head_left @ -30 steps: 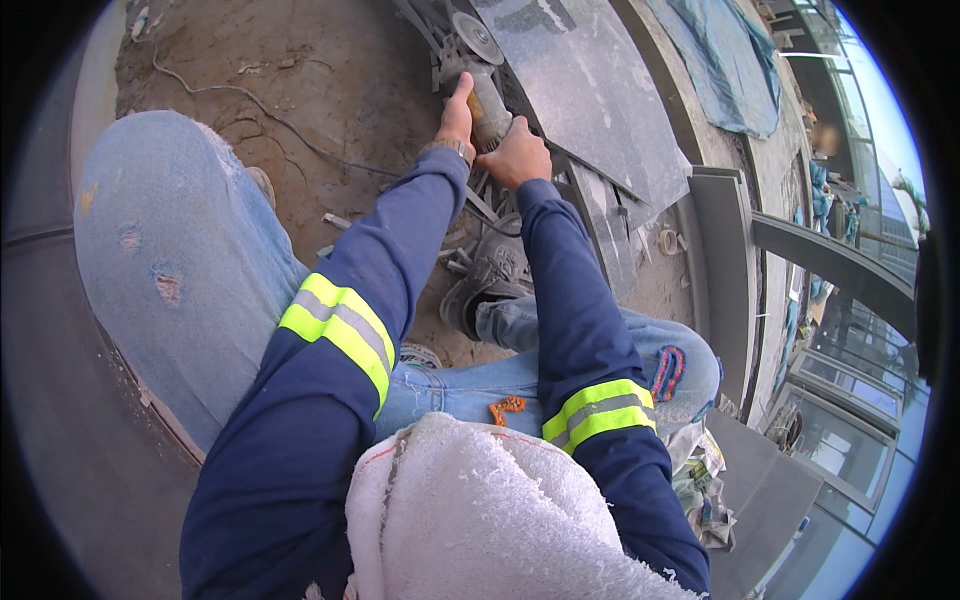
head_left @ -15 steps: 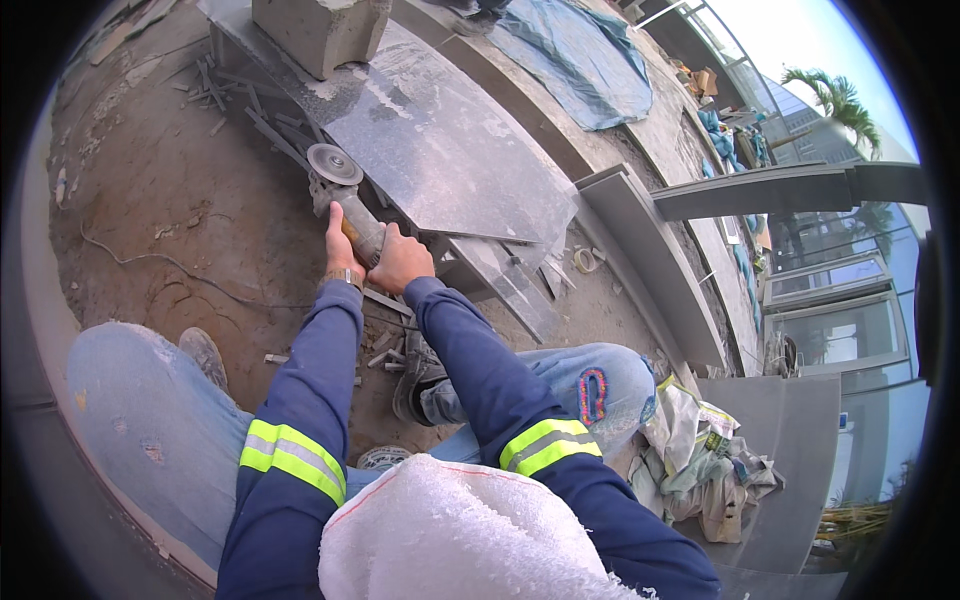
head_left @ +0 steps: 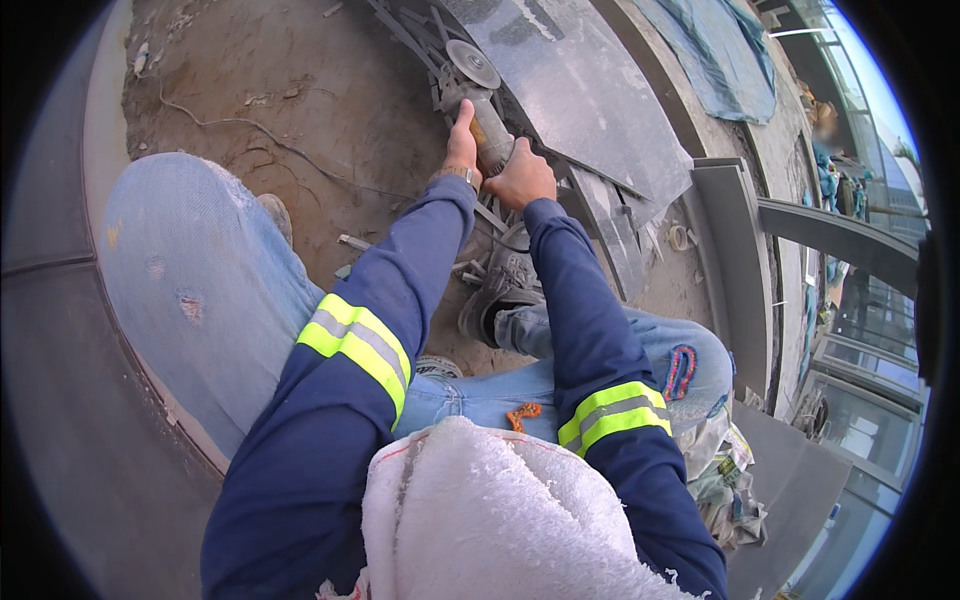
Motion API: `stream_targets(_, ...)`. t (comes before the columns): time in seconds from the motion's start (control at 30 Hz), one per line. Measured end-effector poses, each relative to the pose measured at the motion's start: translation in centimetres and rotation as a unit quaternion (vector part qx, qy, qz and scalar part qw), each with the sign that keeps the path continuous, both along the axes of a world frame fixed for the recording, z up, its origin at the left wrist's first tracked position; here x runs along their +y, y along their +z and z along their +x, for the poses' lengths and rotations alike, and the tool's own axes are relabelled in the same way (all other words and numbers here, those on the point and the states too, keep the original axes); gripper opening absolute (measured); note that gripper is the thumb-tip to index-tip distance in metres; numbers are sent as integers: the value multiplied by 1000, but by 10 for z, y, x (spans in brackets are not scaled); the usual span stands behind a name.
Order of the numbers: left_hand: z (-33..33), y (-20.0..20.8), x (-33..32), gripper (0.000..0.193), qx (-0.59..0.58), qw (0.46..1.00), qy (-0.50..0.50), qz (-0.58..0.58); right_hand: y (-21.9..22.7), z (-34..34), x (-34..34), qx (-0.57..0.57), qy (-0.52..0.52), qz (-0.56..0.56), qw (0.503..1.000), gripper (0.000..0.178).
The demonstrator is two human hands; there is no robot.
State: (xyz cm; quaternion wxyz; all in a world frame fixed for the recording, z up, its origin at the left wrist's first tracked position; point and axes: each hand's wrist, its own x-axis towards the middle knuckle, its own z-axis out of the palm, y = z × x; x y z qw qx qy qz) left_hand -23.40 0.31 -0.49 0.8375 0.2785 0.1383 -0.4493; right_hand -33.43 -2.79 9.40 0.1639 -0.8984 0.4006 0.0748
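Both hands hold an angle grinder with a dusty grey body and a yellowish-brown band. My left hand wraps its side near the head, thumb pointing up along it. My right hand grips the rear end of the body. The round grey disc faces up at the far end, beside the left edge of a large grey stone slab. Whether the disc touches the slab I cannot tell. A thin cord runs over the dirt to the left of the grinder.
Narrow stone offcuts lie under the slab's left edge. A grey strip slants below its near corner. Right of it are a roll of tape, a grey beam and a blue tarp. Crumpled sacks lie by my knee.
The view has swung left and downward, so the hands, grinder and slab appear farther right and higher. The stone block on the slab has left the view. Both hands keep their grip.
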Motion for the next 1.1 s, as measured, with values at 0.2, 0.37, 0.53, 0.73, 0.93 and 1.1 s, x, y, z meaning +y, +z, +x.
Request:
stream_targets(0.2,-5,-3,-1,64,6,1000,-27,-9,-1,-6,-5,-6,6,12,1000,75)
stream_targets(0.37,-2,-13,-7,64,2,1000,-8,-3,3,-5,-2,5,0,16,1000,76)
stream_targets(0.53,-2,-20,-10,65,-1,1000,-12,-2,1,-6,-2,10,0,-3,1000,71)
stream_targets(0.73,-5,-24,-11,66,1,1000,-7,-2,0,-8,-3,13,3,0,1000,72)
stream_targets(0.93,-6,-25,-11,66,-4,1000,-6,-6,4,-8,-1,2,1,10,1000,74)
stream_targets(1.1,0,-21,-9,64,-18,1000,-5,-6,1,-4,-2,-6,1,7,1000,73)
